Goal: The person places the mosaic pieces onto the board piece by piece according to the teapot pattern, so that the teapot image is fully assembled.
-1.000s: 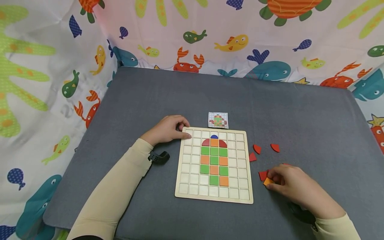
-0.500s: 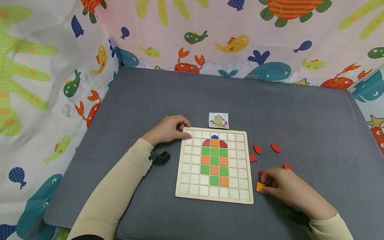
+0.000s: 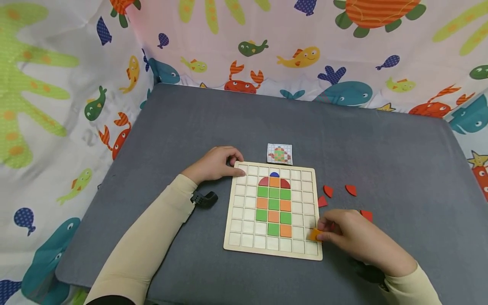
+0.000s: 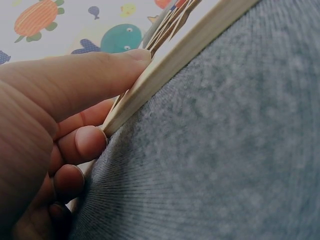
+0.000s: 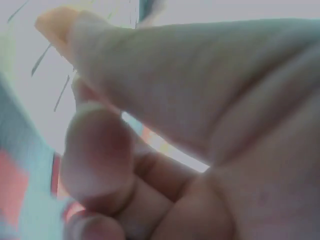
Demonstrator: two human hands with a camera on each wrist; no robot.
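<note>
A wooden grid board lies on the grey table, with green and orange squares, two red curved pieces and a blue half-round set in its cells. At its far left corner my left hand grips the frame, thumb on top and fingers curled at the edge, as the left wrist view also shows. My right hand pinches an orange square tile between thumb and fingers, over the board's right rim. In the blurred right wrist view the orange tile sticks out past the thumb tip.
A small printed pattern card lies just beyond the board's far edge. Several loose red pieces are scattered to the right of the board, some partly hidden by the right hand. A sea-animal curtain borders the table.
My right hand has carried the orange tile left, from beside the red pieces to the board's right rim. My left hand stays on the corner; the head view has shifted slightly.
</note>
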